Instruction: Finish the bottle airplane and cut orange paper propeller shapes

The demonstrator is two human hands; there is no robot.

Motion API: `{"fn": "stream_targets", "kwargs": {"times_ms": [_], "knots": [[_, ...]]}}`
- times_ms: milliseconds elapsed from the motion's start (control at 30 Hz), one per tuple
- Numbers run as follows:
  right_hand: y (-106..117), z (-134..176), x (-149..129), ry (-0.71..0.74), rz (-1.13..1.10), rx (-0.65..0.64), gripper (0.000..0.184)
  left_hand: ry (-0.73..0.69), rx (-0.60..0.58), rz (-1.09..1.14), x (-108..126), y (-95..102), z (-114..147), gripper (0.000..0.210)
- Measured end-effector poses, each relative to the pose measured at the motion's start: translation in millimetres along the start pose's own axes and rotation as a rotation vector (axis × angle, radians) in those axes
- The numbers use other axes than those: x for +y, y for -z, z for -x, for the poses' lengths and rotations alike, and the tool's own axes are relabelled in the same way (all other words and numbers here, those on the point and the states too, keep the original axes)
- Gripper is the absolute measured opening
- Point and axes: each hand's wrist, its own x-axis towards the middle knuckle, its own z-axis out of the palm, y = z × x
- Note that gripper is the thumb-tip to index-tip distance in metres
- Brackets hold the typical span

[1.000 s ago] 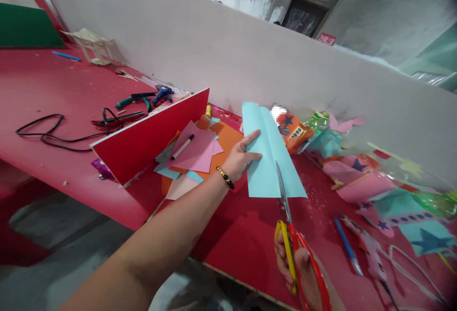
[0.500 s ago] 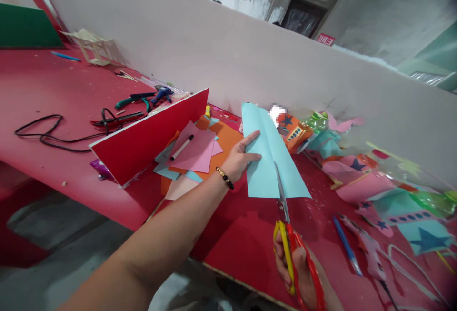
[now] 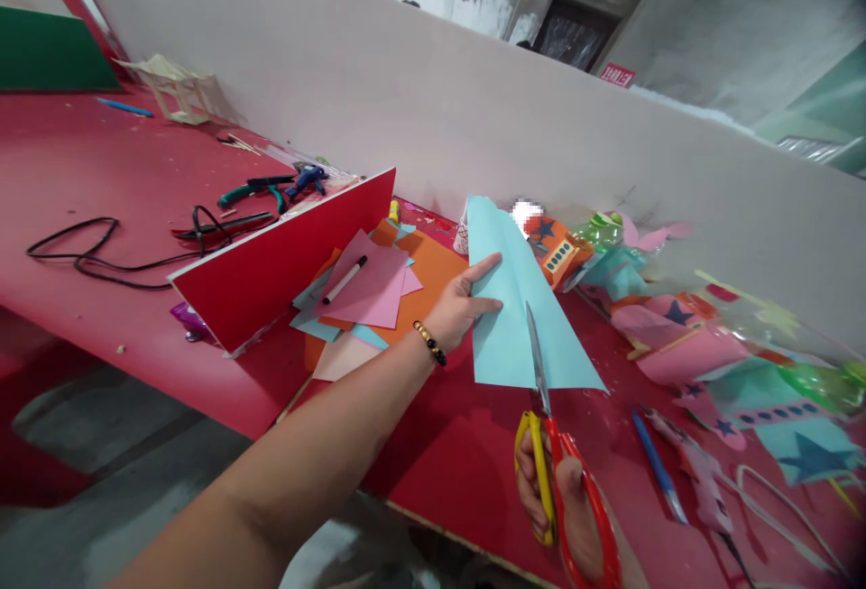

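Light-blue sheet (image 3: 518, 287), just one, forms the centre of the dial, twelve o'clock being toward the pale partition (image 3: 419, 138). Two bare hands are on the job: the left hand (image 3: 466, 305) at nine, gripping the sheet's edge with two digits laid on its face and the others hidden, and the right hand (image 3: 585, 521) between five and six, closed around the handles, one yellow and one red, of one pair of scissors (image 3: 551, 434). Farther out at nine, one marker (image 3: 345, 280) lies on one large pink sheet (image 3: 375, 300), and beyond these one red board (image 3: 298, 273) stands on edge. One blue pen (image 3: 659, 467) and one pink glue gun (image 3: 696, 472) lie between four and five. The light-blue sheet's long axis runs from about half past eleven to half past five, the narrower end away and the broad, straight edge facing six. The scissors point toward half past eleven, one blade showing over the paper; how far the blades are parted I cannot tell. The paper is plain and unmarked, with a lengthwise crease, soft shading beside the fingers, and a sharp corner reaching out at four over the red table (image 3: 419, 454)
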Motion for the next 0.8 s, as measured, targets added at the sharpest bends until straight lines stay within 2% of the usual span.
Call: {"fn": "stream_targets", "kwargs": {"times_ms": [133, 367, 567, 733, 800], "knots": [[6, -8, -2, -0.016, -0.019, -0.041, 0.056, -0.005, 0.000, 0.001, 0, 0.4, 0, 0.079], [5, -7, 12, -0.013, -0.058, -0.058, 0.053, -0.015, -0.014, 0.008, -3, 2.1, -1, 0.077], [0, 5, 25, 0.008, -0.043, 0.014, 0.055, -0.007, -0.010, 0.003, -3, 1.8, -1, 0.078], [-5, 10, 17, 0.003, -0.024, 0.041, 0.032, -0.010, -0.003, -0.008, 0, 0.3, 0, 0.080], [-5, 10, 10, -0.002, -0.018, 0.046, 0.031, -0.009, -0.008, -0.015, 0, 0.6, 0, 0.082]]}}
